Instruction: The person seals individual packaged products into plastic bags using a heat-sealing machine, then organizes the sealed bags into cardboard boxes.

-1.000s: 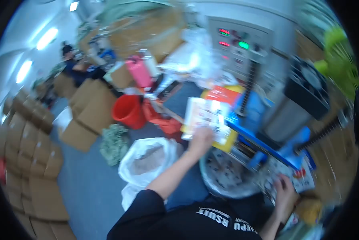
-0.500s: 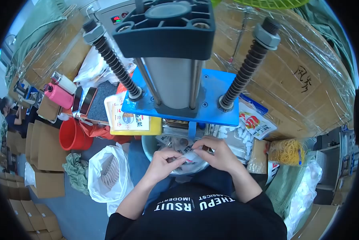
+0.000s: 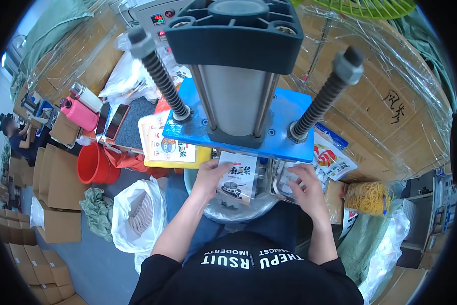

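Observation:
My left hand (image 3: 209,178) grips the upper left edge of a printed packet (image 3: 237,179), white with dark characters and a picture of a pot. Its fingers are pressed together on the packet, just below the blue plate (image 3: 187,133) of the press. My right hand (image 3: 308,189) is over a clear tray of small white pieces (image 3: 287,184) to the right, its thumb and fingers apart. Whether its fingertips touch a piece is hard to make out. Under the packet is a tub lined with clear plastic (image 3: 243,211). Yellow-backed packets (image 3: 175,163) lie left of the press.
The press cylinder (image 3: 233,101) and two spring rods stand in front of me. At the left are a red bucket (image 3: 93,165), a white bag (image 3: 137,231) and a pink bottle (image 3: 80,115). Yellow rubber bands (image 3: 366,198) are at the right. A person (image 3: 19,137) sits far left.
My hands have moved apart from above the tub. The left one now holds the packet up flat near the press, and the right one has gone right to the white pieces. The view has shifted slightly.

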Motion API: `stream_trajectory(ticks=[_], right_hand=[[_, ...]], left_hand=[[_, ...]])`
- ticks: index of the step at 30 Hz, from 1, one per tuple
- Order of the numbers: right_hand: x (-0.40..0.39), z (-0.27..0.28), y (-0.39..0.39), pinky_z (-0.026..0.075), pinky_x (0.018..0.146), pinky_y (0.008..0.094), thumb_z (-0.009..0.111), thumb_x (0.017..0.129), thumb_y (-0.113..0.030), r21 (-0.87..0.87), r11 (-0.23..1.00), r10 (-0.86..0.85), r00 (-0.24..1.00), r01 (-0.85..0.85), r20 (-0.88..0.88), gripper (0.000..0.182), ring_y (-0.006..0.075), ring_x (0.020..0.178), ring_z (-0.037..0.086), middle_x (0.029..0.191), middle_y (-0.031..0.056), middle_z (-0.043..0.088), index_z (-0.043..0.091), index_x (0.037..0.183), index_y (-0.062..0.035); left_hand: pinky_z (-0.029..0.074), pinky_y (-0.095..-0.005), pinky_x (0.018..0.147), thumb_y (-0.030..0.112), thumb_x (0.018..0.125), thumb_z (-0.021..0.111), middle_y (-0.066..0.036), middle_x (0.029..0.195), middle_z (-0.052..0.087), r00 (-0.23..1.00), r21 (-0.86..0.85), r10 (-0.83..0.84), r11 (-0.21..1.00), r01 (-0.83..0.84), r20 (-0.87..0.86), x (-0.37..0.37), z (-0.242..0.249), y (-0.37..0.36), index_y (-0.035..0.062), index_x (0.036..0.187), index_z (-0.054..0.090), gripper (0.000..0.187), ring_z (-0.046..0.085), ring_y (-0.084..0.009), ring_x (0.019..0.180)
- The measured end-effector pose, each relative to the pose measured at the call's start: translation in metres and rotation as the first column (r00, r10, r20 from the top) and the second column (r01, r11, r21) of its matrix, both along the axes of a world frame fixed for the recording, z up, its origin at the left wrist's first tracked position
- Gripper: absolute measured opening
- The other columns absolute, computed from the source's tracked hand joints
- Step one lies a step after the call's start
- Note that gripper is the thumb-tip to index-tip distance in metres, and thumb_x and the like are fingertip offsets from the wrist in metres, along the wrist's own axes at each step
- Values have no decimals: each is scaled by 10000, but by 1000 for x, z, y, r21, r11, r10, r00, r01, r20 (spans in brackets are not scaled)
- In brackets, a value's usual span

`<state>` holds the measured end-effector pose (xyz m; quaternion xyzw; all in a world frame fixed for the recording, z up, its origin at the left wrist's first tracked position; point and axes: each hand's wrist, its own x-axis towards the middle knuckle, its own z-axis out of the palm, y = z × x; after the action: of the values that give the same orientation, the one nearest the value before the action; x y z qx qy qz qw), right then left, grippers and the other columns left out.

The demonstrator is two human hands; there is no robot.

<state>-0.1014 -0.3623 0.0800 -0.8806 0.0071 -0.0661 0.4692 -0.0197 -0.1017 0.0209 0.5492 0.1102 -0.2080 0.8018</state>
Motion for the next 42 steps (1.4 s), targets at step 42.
stream_trajectory(ticks=[42], right_hand=[[-1,-5,18,476,667,246,639,850,-39,271,956,139,987,-112,-83,305,109,743,576,891,71,643,614,1153,-7]], left_hand=[[534,-274,691,67,862,661,-114,907,702,995,33,-97,995,98,-28,-33,2,12,-66,991,669,186,666,-140,758]])
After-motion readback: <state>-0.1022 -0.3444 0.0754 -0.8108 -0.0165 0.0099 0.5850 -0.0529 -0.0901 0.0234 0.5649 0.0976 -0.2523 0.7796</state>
